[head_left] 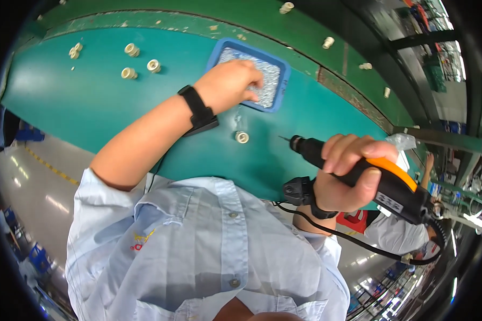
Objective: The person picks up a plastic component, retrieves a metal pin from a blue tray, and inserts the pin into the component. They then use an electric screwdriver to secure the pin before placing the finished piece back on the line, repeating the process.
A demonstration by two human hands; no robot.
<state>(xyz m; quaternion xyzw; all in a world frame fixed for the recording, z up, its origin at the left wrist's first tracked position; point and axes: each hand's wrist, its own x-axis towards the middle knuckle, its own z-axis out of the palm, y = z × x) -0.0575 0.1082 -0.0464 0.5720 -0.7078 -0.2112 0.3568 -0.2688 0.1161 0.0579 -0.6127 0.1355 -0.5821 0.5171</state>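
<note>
My left hand [233,83] reaches over a blue tray [286,80] heaped with small silvery metal pieces [270,75], probably screws. Its fingers are bent, with thumb and forefinger apart; I see nothing between them, though the hand is slightly blurred. My right hand [356,171] is wrapped round a black and orange electric screwdriver [310,150], whose thin bit points left over the green tabletop [198,155]. One cream round fitting [242,137] with a hollow end sits between the tray and my body, touched by neither hand.
Three similar fittings [128,73] stand at the far left, near a cluster of small cream pieces [75,51]. More cream parts [328,42] lie along the green strip beyond the worktop. The screwdriver's black cable [359,247] loops below my right wrist. Another person [399,232] is at right.
</note>
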